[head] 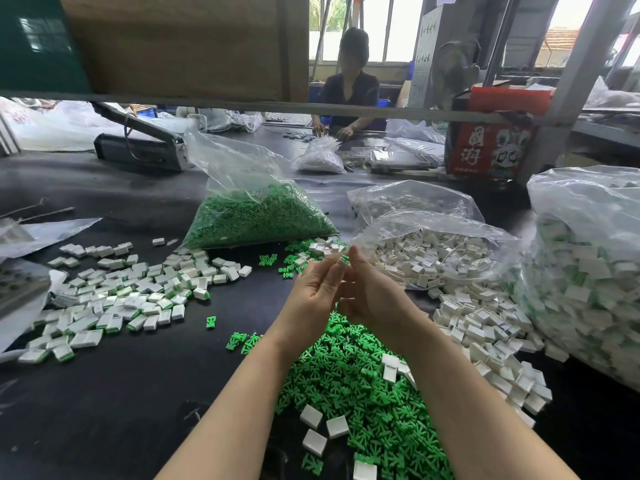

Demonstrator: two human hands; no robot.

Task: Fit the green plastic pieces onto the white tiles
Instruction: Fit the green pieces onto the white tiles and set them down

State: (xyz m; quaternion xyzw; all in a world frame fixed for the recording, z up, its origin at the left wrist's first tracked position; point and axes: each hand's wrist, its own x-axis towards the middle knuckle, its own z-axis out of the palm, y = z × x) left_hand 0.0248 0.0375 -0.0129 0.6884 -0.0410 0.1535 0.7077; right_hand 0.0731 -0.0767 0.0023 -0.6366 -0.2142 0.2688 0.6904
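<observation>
Closest to the camera there's a big heap of green pieces on the dark desk, with a few loose white tiles sitting on top. Above it both hands meet: left hand and right hand pinch one small piece together at the fingertips, fingers curled narrow around it, looks like a tile with green on it. Finished tiles are spread out left. More tiles pile up right, beside an open bag of them. Far center, a bag of green pieces. Another person sits at the far side.
</observation>
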